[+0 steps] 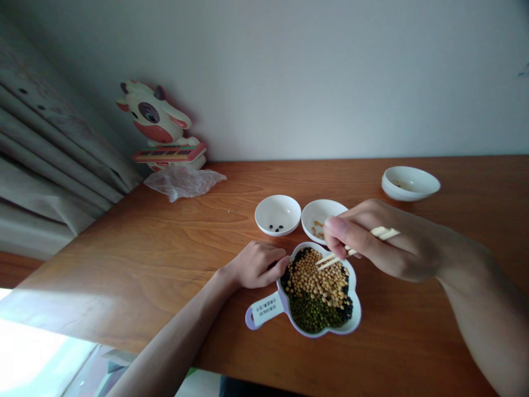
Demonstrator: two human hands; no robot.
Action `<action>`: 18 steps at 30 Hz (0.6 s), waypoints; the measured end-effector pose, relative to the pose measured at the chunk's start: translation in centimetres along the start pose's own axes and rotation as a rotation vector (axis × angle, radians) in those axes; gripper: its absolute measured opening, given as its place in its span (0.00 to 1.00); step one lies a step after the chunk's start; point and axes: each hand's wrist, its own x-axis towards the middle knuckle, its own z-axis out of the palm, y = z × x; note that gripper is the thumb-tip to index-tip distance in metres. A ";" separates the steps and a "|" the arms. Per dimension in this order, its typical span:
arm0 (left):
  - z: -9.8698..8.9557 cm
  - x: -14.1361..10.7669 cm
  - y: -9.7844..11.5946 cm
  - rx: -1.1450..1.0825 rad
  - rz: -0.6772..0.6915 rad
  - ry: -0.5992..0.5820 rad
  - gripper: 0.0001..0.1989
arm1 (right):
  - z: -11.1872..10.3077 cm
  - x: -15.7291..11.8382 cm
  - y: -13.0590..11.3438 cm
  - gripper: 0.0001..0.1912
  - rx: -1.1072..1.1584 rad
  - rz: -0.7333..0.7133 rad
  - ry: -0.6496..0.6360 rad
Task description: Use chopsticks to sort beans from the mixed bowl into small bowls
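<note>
Through the head camera, I have my right hand (372, 242) pinching the chopsticks (384, 234), their tips at the pale beans (314, 281) in the handled dish (352, 284). That dish sits on the table (182, 248), just nearer than two white bowls (278, 211). My left hand (258, 266) rests at its rim, fingers curled; whether they grip it, I can't tell.

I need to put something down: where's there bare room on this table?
Widest is the left of the table, between the plastic bag and your left forearm. Another runs along the wall, between the bag and the far-right bowl. It's crowded around the bean pan, with left bowl, middle bowl, left hand and right hand close.
</note>
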 end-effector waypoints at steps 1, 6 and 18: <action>0.0 0.0 0.0 0.002 0.002 0.001 0.22 | 0.0 0.0 0.0 0.36 0.001 0.000 -0.002; 0.1 0.1 -0.1 0.002 -0.001 -0.001 0.22 | 0.1 -0.2 0.3 0.36 -0.013 -0.010 0.017; -0.2 0.0 0.1 0.031 0.001 -0.008 0.22 | -2.2 -2.0 1.1 0.31 0.037 -0.088 0.211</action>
